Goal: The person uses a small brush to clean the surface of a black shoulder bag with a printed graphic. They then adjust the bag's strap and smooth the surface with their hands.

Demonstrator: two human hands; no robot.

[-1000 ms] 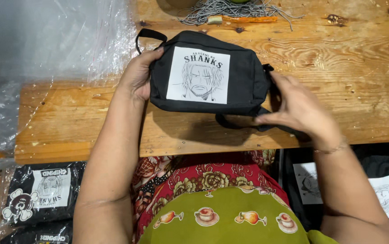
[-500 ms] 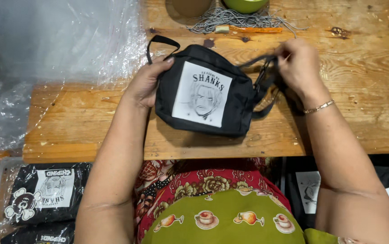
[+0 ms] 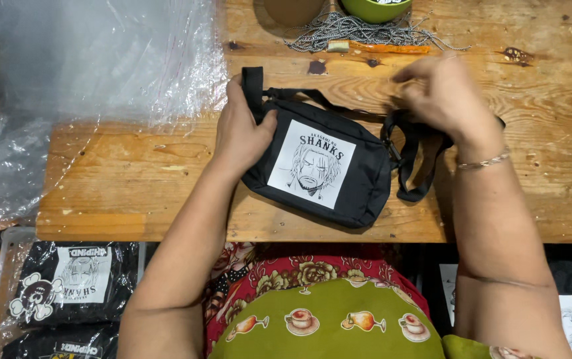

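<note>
A small black pouch bag (image 3: 359, 179) with a white square print of a drawn face lies tilted on the wooden table (image 3: 133, 173). My left hand (image 3: 242, 129) grips its left end near a strap loop. My right hand (image 3: 442, 100) is closed on the black strap (image 3: 415, 169) at the bag's right end, with a thin bracelet on the wrist. The strap hangs in a loop below that hand.
Clear plastic sheeting (image 3: 93, 73) covers the table's left side. A metal chain (image 3: 352, 30), an orange-handled tool (image 3: 382, 48), a green bowl (image 3: 375, 8) and a brown cup stand at the far edge. Packed black bags (image 3: 66, 286) lie lower left, more at lower right.
The bag has turned and shifted toward the table's front edge. My right hand has lifted from the bag's right side to the strap, pulling it up and right.
</note>
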